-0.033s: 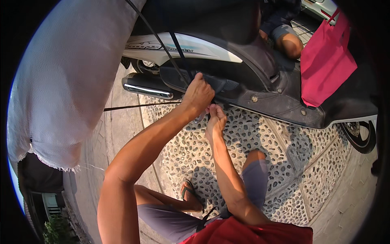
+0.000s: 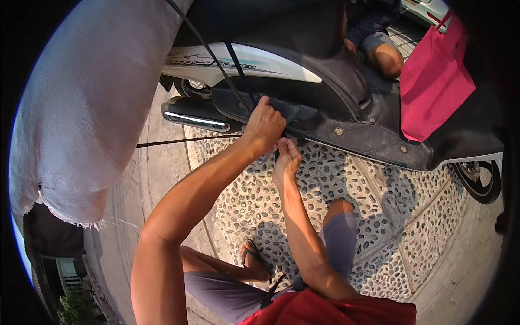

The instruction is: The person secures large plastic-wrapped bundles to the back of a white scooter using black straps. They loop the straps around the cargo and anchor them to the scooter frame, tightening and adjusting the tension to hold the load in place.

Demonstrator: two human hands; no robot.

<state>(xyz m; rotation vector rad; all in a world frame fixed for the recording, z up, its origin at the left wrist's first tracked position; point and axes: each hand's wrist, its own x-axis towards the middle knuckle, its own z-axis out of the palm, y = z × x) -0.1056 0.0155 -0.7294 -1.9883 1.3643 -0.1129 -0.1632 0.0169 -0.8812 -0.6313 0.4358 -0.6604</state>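
Both my hands are together beside the footboard of a black and white motor scooter (image 2: 260,59). My left hand (image 2: 264,127) is closed round black straps, its thumb on top. Two lengths of black strap (image 2: 234,59) come down over the scooter's side to this hand. A third, thin length of strap (image 2: 187,141) stretches left from it toward a big white woven sack (image 2: 92,103). Just below, my right hand (image 2: 287,160) is closed in a pinch on the strap's lower part, mostly hidden by the fingers. Something clear, like plastic, shows between the hands.
A pink bag (image 2: 436,86) stands on the scooter's footboard at right. Another person's knee (image 2: 387,59) shows beyond the scooter. The exhaust muffler (image 2: 197,116) sits left of my hands. Pebbled paving (image 2: 374,227) lies below, with my sandalled foot (image 2: 253,260) on it.
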